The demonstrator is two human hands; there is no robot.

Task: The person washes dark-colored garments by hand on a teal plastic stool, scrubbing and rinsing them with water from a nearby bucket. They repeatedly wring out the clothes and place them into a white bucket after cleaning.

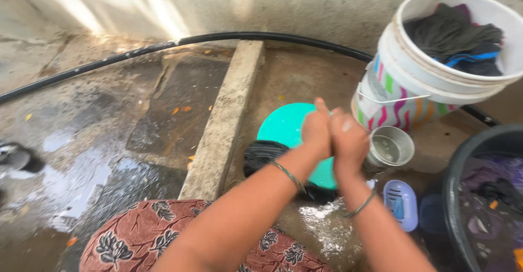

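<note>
1. Your left hand [317, 127] and right hand [347, 141] press together at the centre of the frame, fingers clenched against each other. I cannot tell whether anything lies between the palms; some white lather shows on the right hand. If you are gripping something small and soapy there, it could squirt out onto the wet concrete floor [305, 76].

2. The dark wet cloth [264, 156] lies just below your hands, on the teal round lid [283, 127]. It hangs over the lid's edge, so a hard scrub could drag it off into the grit.

3. The steel cup [392, 148] stands just right of your right hand. A sideways elbow swing could tip it.

4. The blue soap case [400, 204] sits open at lower right, near the foam puddle, where runoff could soak it.

5. The white bucket [436, 70] at upper right is heaped with clothes above a striped one, and a tug on the steel handle may topple it.

6. The black hose [163, 46] crosses the floor at the top, a tripping risk.
</note>
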